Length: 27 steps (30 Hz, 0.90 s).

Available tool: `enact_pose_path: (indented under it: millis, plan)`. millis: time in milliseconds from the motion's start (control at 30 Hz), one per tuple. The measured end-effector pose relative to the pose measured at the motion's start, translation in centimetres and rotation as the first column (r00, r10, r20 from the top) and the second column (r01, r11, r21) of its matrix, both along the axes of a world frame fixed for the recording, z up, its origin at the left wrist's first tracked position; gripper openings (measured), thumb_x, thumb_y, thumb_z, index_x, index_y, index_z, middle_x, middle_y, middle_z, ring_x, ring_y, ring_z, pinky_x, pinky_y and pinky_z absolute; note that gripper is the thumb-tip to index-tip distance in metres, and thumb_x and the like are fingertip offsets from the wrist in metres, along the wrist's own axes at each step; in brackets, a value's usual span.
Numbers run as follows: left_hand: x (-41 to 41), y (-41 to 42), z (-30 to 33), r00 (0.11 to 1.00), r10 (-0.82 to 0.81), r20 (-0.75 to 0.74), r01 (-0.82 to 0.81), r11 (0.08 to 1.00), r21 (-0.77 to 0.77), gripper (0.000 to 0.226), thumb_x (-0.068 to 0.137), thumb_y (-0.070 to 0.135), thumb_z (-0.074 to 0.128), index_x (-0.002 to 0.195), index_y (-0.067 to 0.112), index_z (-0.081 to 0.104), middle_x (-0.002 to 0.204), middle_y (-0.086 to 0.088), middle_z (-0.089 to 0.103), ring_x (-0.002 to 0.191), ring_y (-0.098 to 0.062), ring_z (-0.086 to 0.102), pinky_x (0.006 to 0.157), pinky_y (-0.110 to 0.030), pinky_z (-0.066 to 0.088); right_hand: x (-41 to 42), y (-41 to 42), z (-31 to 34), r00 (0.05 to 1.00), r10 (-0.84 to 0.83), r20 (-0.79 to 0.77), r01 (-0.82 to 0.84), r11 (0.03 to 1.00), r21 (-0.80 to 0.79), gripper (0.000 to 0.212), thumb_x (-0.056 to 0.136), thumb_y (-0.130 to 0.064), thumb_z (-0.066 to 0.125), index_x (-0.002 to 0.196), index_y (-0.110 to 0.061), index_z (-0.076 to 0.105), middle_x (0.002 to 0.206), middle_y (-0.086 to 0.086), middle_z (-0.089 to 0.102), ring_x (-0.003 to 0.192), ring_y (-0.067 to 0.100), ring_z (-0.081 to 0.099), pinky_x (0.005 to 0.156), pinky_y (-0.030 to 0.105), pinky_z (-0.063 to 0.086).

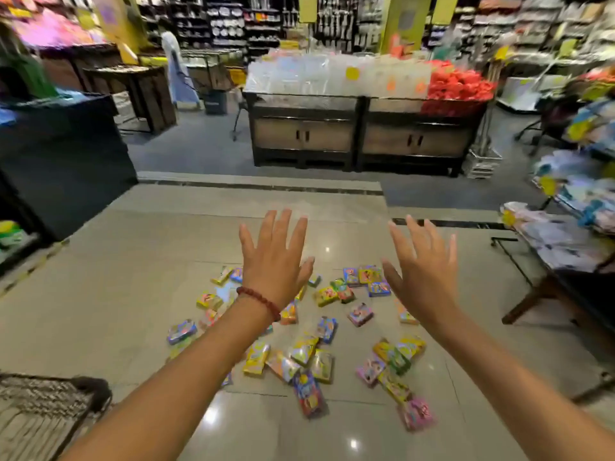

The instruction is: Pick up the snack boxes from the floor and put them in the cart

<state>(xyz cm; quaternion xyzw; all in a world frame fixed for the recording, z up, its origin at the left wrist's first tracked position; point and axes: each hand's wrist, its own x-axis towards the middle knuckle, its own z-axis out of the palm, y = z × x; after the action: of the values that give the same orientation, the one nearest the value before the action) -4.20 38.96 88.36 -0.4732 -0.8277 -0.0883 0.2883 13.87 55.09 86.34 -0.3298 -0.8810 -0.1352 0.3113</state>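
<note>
From the head view, the left hand [273, 257] and the right hand [420, 267] are both raised with fingers spread wide, holding nothing, and the snack boxes [304, 352] lie scattered on the floor [133, 277] below and just beyond them. The cart [43, 410] shows only as a wire corner down to the left of the left hand, and what it holds cannot be told. By the look of it the job has barely begun: the whole heap seems left to gather, with no box yet gripped.
</note>
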Motion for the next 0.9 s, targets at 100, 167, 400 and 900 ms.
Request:
enact_pose_path:
  millis: [100, 167, 400, 900]
  plan:
    - [1.6, 4.2, -2.8, 0.989, -0.135, 0.061, 0.136, 0.991, -0.002, 0.066, 0.07, 0.043, 0.072, 0.127, 0.012, 0.056, 0.133, -0.017, 0.053, 0.123, -0.038, 0.049, 0.09, -0.072, 0.032, 4.1, 2.7, -2.5, 0.993, -0.111, 0.039, 0.114, 0.991, -0.072, 0.061, 0.073, -0.029, 0.077, 0.128, -0.013, 0.055, 0.134, 0.017, 0.052, 0.122, 0.042, 0.048, 0.1, 0.064, 0.031]
    - [2.3, 6.8, -4.8, 0.978, -0.19, 0.09, 0.192, 0.981, -0.021, 0.062, 0.077, 0.048, 0.059, 0.13, 0.015, 0.051, 0.134, -0.016, 0.052, 0.125, -0.036, 0.046, 0.092, -0.07, 0.033, 6.0, 4.1, -4.4, 0.981, -0.18, 0.076, 0.188, 0.977, -0.105, 0.06, 0.073, -0.029, 0.076, 0.127, -0.013, 0.055, 0.134, 0.017, 0.052, 0.122, 0.041, 0.048, 0.1, 0.063, 0.031]
    - [2.6, 18.2, -12.2, 0.915, -0.314, 0.253, 0.352, 0.928, -0.124, 0.061, 0.08, 0.051, 0.048, 0.131, 0.017, 0.053, 0.137, -0.019, 0.049, 0.123, -0.038, 0.05, 0.091, -0.071, 0.033, 8.3, 11.0, -11.5, 0.921, -0.342, 0.188, 0.377, 0.905, -0.198, 0.074, 0.07, -0.03, 0.08, 0.132, -0.015, 0.043, 0.132, 0.021, 0.054, 0.119, 0.043, 0.052, 0.098, 0.067, 0.034]
    - [4.1, 36.4, -40.1, 0.807, -0.314, 0.501, 0.543, 0.728, -0.418, 0.072, 0.074, 0.047, 0.069, 0.133, 0.016, 0.042, 0.134, -0.022, 0.051, 0.119, -0.043, 0.052, 0.089, -0.069, 0.037, 12.5, 23.2, -39.3, 0.788, -0.497, 0.364, 0.616, 0.652, -0.442, 0.064, 0.077, -0.037, 0.074, 0.131, -0.007, 0.057, 0.129, 0.021, 0.058, 0.117, 0.04, 0.056, 0.092, 0.06, 0.043]
